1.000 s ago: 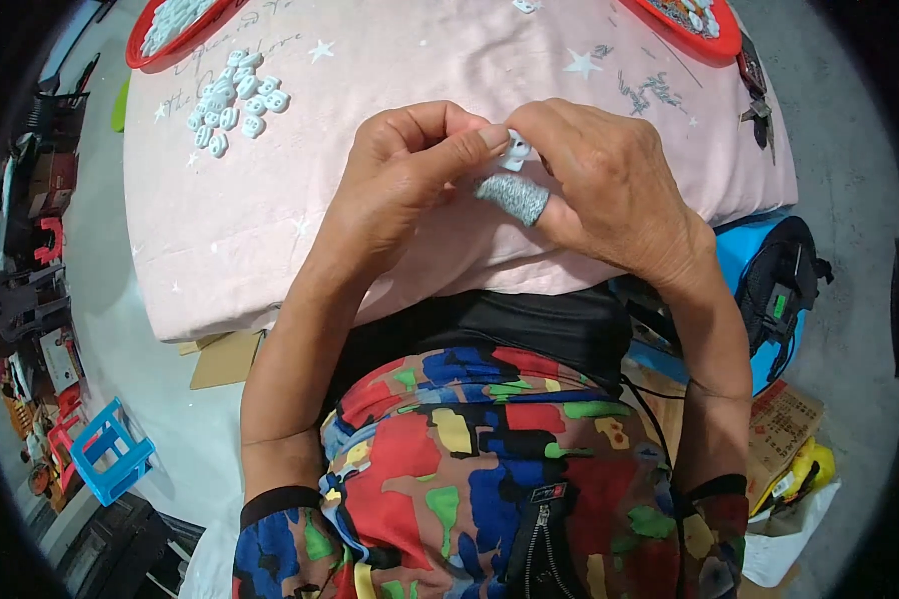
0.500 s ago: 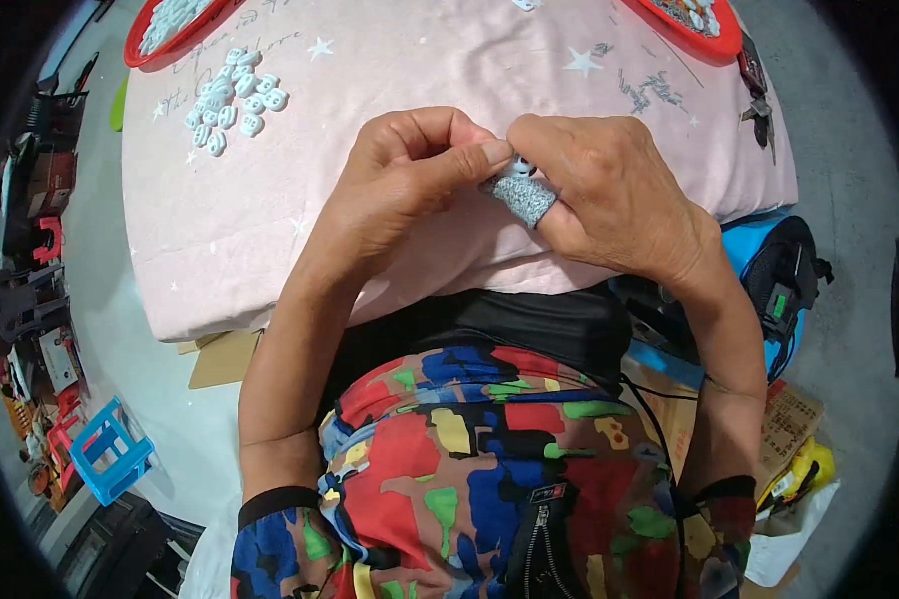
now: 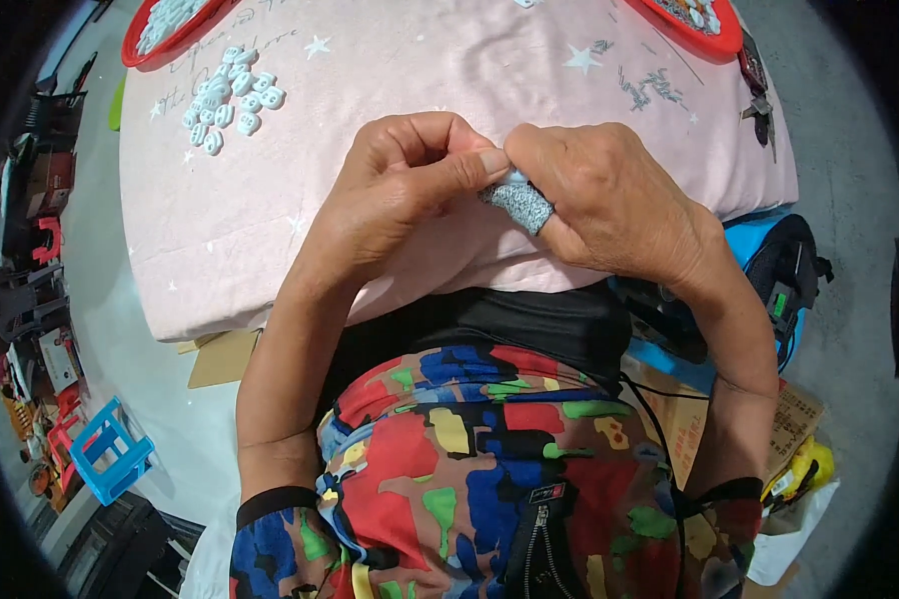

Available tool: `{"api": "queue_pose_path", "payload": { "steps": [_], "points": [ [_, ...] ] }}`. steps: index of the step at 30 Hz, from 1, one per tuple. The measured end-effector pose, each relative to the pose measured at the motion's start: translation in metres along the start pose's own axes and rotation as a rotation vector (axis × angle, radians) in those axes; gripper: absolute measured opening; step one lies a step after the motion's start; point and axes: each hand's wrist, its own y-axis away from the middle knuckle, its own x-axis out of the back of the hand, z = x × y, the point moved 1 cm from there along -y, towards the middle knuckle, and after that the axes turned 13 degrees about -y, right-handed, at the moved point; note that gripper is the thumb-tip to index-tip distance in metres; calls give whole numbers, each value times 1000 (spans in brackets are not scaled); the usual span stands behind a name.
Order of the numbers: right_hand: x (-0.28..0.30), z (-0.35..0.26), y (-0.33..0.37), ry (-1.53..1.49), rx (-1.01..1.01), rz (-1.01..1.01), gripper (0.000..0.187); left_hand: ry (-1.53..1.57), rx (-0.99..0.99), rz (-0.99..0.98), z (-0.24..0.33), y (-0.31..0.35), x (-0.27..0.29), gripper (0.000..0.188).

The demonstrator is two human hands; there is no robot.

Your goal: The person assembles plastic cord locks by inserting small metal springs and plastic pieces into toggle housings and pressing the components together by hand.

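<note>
Above the near part of the table, my left hand [image 3: 410, 185] and my right hand [image 3: 609, 195] meet with fingers pinched together. Between them is a small white piece [image 3: 514, 177], of which only a pale sliver shows; my fingers hide the rest. A grey knitted finger sleeve [image 3: 519, 205] wraps one finger of my right hand. Off to the left, several white oval plastic pieces [image 3: 225, 100] lie in a loose cluster. Beyond my right hand lie several thin grey metal pins [image 3: 654, 88].
A pink star-patterned cloth [image 3: 220, 230] covers the table. Red baskets, one with white pieces [image 3: 130, 55] and one with mixed small parts [image 3: 724, 45], stand at the far corners. Keys [image 3: 761, 112] lie at the right edge. A blue stool [image 3: 110, 451] stands on the floor.
My right hand has turned slightly and shifted a little downward. Less of the white piece shows between my fingers. My left hand stays nearly in place.
</note>
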Motion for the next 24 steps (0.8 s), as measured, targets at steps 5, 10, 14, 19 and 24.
{"api": "queue_pose_path", "payload": {
  "steps": [5, 10, 14, 19, 24],
  "points": [
    [-2, 0, 0, 25, 4, -31, 18, 51, 16, 14, -2, 1, -2, 15],
    [-1, 1, 1, 10, 43, -18, 19, 124, 30, 18, -1, 5, -3, 15],
    [1, -2, -1, -4, 56, 55, 18, 122, 77, 71, 1, 6, -6, 15],
    [4, -4, 1, -12, 49, 91, 18, 187, 74, 61, 4, 7, -8, 17],
    [6, -6, 0, -1, 49, 106, 18, 194, 57, 89, -1, 7, -10, 17]
  ]
}}
